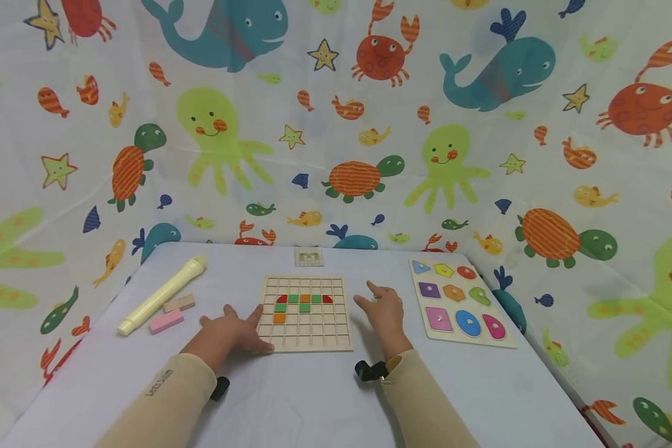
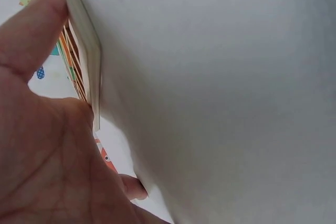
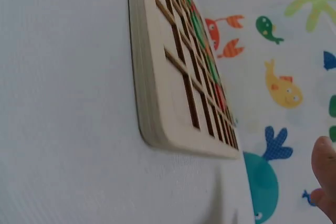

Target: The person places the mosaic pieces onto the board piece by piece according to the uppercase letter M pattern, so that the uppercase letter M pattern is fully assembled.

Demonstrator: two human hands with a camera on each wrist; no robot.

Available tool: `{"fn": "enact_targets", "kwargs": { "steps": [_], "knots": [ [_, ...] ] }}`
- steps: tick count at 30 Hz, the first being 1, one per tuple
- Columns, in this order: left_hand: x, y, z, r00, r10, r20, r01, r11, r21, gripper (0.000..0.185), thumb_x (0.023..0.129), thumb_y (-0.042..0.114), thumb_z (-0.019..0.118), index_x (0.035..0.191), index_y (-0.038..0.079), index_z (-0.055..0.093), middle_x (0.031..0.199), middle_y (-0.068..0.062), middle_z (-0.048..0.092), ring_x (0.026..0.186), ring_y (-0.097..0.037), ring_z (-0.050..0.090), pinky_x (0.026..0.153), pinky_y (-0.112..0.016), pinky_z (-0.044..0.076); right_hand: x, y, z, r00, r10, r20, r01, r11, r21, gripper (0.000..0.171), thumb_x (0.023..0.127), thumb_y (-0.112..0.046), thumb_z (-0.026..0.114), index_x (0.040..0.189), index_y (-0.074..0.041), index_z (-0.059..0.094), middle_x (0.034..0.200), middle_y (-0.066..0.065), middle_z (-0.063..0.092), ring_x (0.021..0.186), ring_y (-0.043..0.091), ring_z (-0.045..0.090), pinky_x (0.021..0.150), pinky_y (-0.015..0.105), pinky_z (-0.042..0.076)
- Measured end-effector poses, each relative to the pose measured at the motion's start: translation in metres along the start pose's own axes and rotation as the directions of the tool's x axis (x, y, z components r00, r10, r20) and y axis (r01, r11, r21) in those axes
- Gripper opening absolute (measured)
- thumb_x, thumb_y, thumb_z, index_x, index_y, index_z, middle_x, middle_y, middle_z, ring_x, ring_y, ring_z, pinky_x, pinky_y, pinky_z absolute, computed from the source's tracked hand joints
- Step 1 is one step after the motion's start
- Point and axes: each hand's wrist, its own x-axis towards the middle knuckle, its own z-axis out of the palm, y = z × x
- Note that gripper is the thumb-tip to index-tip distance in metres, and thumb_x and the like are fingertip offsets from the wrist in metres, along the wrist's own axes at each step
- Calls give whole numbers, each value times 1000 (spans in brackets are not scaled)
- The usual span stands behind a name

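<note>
A wooden grid board [image 1: 313, 336] lies flat, with several small red, green and orange tiles set in its upper and left squares. My left hand [image 1: 231, 333] is spread at the board's left side, its thumb touching the lower left corner and a finger at the left edge. In the left wrist view the thumb and palm meet the board's rim [image 2: 93, 72]. My right hand [image 1: 385, 313] hovers just right of the board, thumb and index finger apart. A tiny green spot shows between them, too small to identify. Only fingertips [image 3: 324, 169] appear in the right wrist view.
A shape puzzle board [image 1: 431, 305] with knobbed pieces lies at right. At left are a pale yellow tube [image 1: 159, 298], a pink block [image 1: 166, 321] and a tan block [image 1: 179, 303]. A small patterned card [image 1: 309, 261] lies behind the grid board. A sea-animal curtain [image 1: 313, 143] surrounds the table.
</note>
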Motion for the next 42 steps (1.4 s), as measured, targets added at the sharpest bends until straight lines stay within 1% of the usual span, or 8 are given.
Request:
{"fn": "enact_targets", "kwargs": {
  "steps": [4, 9, 13, 20, 25, 29, 34, 42],
  "knots": [
    [-2, -3, 0, 1000, -1, -1, 1, 1000, 2, 113, 82, 64, 83, 170, 22, 25, 166, -48, -1, 140, -86, 2, 111, -90, 22, 17, 8, -4, 999, 43, -29, -46, 995, -93, 69, 92, -50, 82, 152, -27, 60, 157, 19, 52, 148, 46, 43, 121, 62, 34],
    [-4, -4, 0, 1000, 2, -1, -2, 1000, 5, 113, 82, 65, 83, 170, 22, 25, 166, -48, 0, 140, -85, 3, 111, -90, 22, 32, 17, -6, 994, 105, -14, -106, 977, -186, 72, 90, -54, 82, 153, -27, 60, 164, 18, 41, 154, 48, 27, 125, 66, 21],
    [-4, -3, 0, 1000, 1, 2, -1, 1000, 1, 112, 82, 65, 82, 170, 23, 26, 166, -48, 0, 141, -85, 3, 111, -90, 22, 42, 24, -7, 994, 113, 3, -109, 968, -227, 69, 89, -50, 84, 149, -23, 64, 164, 21, 40, 155, 50, 24, 127, 68, 18],
    [-2, -2, -1, 1000, 2, 0, -2, 1000, 3, 112, 83, 65, 81, 170, 24, 25, 167, -47, -1, 141, -85, 3, 111, -90, 21, 49, 25, -10, 987, 155, 38, -142, 962, -234, 65, 89, -45, 85, 146, -19, 67, 164, 24, 37, 158, 55, 12, 128, 72, 9],
    [0, -3, 0, 1000, 4, 0, -4, 1000, 0, 113, 82, 65, 82, 170, 25, 24, 167, -47, -2, 141, -85, 1, 112, -90, 19, 50, 24, -10, 980, 192, 49, -174, 954, -245, 61, 89, -45, 84, 142, -19, 69, 162, 24, 38, 156, 55, 16, 126, 74, 14],
    [0, -4, 0, 1000, 6, -3, -6, 1000, -1, 113, 81, 66, 83, 170, 25, 26, 166, -47, -1, 141, -85, 1, 112, -90, 19, 49, 23, -11, 982, 181, 47, -163, 953, -254, 55, 89, -43, 84, 135, -15, 71, 158, 25, 42, 153, 54, 21, 125, 74, 17],
    [4, -4, 0, 1000, 5, 3, -5, 1000, -13, 114, 81, 65, 83, 170, 25, 25, 167, -47, -1, 141, -85, 0, 112, -91, 17, 48, 24, -12, 983, 177, 49, -158, 952, -263, 47, 91, -41, 83, 127, -13, 73, 145, 23, 50, 144, 51, 30, 122, 71, 24],
    [0, -4, 1, 1000, 2, -4, -2, 1000, -11, 113, 81, 65, 83, 170, 25, 27, 167, -47, -1, 140, -86, 1, 111, -91, 20, 55, 32, -8, 986, 162, 38, -148, 958, -246, 38, 91, -39, 83, 117, -14, 76, 132, 17, 58, 135, 45, 36, 119, 70, 27]
  ]
}}
